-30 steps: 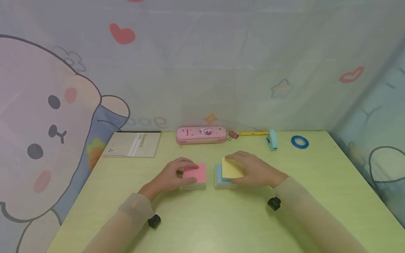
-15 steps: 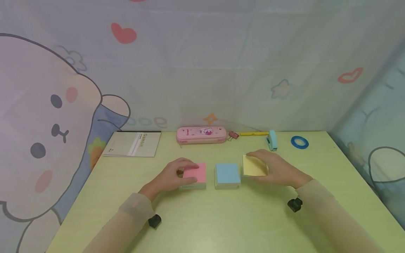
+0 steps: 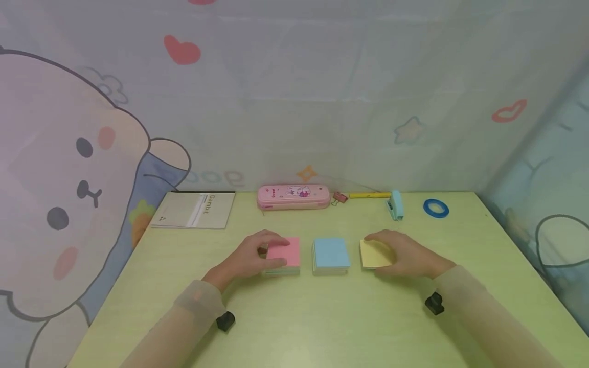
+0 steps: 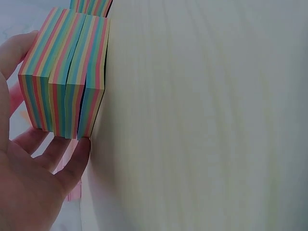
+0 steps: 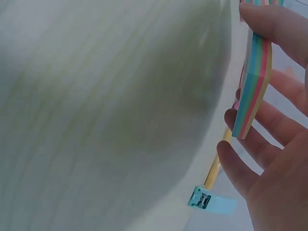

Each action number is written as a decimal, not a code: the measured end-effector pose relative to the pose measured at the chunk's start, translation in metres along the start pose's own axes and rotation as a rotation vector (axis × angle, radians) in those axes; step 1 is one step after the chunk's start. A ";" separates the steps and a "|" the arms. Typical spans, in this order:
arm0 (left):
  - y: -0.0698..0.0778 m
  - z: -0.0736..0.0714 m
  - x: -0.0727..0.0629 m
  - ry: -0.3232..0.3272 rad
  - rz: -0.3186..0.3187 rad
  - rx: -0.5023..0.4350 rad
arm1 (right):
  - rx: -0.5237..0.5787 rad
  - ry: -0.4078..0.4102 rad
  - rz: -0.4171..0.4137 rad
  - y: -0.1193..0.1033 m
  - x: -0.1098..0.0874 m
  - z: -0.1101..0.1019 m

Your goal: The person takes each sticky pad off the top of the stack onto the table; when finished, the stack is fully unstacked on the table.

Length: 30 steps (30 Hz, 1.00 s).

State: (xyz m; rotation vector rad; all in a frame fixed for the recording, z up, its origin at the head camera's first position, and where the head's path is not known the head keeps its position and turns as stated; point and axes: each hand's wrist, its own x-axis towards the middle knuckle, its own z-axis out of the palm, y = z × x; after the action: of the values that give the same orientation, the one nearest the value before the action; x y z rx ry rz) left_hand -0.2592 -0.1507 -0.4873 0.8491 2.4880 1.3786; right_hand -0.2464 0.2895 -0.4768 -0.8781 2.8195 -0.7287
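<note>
My left hand [image 3: 248,256] grips a stack of sticky note pads [image 3: 287,253] with a pink top, thumb on the near side and fingers on the far side. In the left wrist view, the striped sides of this stack [image 4: 62,72] show several pads piled up, slightly uneven. My right hand [image 3: 409,255] holds a single thin sticky note pad [image 3: 375,254], yellow on top, between thumb and fingers, low at the table. Its blue, green, pink and yellow layers show on the pad's edge [image 5: 255,86] in the right wrist view. A blue-topped stack [image 3: 331,253] sits untouched between the hands.
Along the table's back edge lie a Gambit notebook [image 3: 193,210], a pink pencil case [image 3: 293,197], a red binder clip [image 3: 340,197], a yellow pen-like stick [image 3: 369,195], a mint stapler [image 3: 395,205] and a roll of blue tape [image 3: 436,208]. A printed curtain [image 3: 322,102] hangs behind.
My right hand has lifted the yellow-topped pad off the blue-topped stack, carried it right, and lowered it toward the table. My left hand has stayed on the pink-topped stack.
</note>
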 end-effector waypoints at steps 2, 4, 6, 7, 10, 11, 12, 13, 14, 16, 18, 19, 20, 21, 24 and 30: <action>0.000 0.001 0.000 -0.002 0.001 -0.008 | -0.005 -0.021 0.007 -0.001 0.001 0.002; 0.000 0.001 0.001 -0.004 0.001 -0.018 | -0.013 -0.036 0.009 -0.003 0.003 0.002; 0.000 0.002 0.001 -0.005 -0.004 -0.019 | -0.020 -0.047 0.012 -0.005 0.003 0.002; 0.000 0.002 0.000 -0.005 -0.008 -0.021 | -0.021 -0.053 0.016 -0.005 0.004 0.003; 0.000 0.002 0.000 -0.006 -0.017 -0.016 | -0.028 -0.066 0.020 -0.005 0.004 0.004; 0.000 0.002 -0.001 -0.005 -0.018 -0.016 | -0.027 -0.066 0.018 -0.004 0.004 0.004; 0.000 0.002 -0.001 -0.002 -0.017 -0.015 | -0.029 -0.068 0.020 -0.004 0.004 0.005; 0.000 0.002 -0.001 0.001 -0.016 -0.017 | -0.031 -0.068 0.019 -0.004 0.005 0.005; 0.000 0.002 -0.001 0.004 -0.016 -0.016 | -0.033 -0.065 0.014 -0.003 0.005 0.005; -0.001 0.001 -0.001 0.010 -0.014 -0.017 | -0.026 -0.063 0.018 -0.003 0.006 0.006; -0.001 0.001 0.000 0.014 -0.014 -0.017 | -0.021 -0.063 0.023 -0.002 0.006 0.006; -0.001 0.001 0.000 0.014 -0.015 -0.017 | -0.022 -0.061 0.019 -0.002 0.006 0.006; -0.001 0.001 0.000 0.014 -0.015 -0.015 | -0.017 -0.063 0.020 -0.002 0.006 0.006; -0.001 0.001 0.000 0.014 -0.014 -0.017 | -0.013 -0.067 0.023 -0.002 0.006 0.006; -0.002 0.001 -0.001 0.013 -0.013 -0.018 | -0.016 -0.074 0.011 -0.003 0.006 0.006; -0.001 0.001 -0.001 0.010 -0.019 -0.018 | -0.027 -0.033 -0.034 -0.016 0.014 0.001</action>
State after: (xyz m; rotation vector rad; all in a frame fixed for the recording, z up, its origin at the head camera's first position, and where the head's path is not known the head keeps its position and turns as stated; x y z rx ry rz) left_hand -0.2589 -0.1513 -0.4889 0.8152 2.4807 1.4011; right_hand -0.2499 0.2694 -0.4699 -0.9355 2.7989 -0.6758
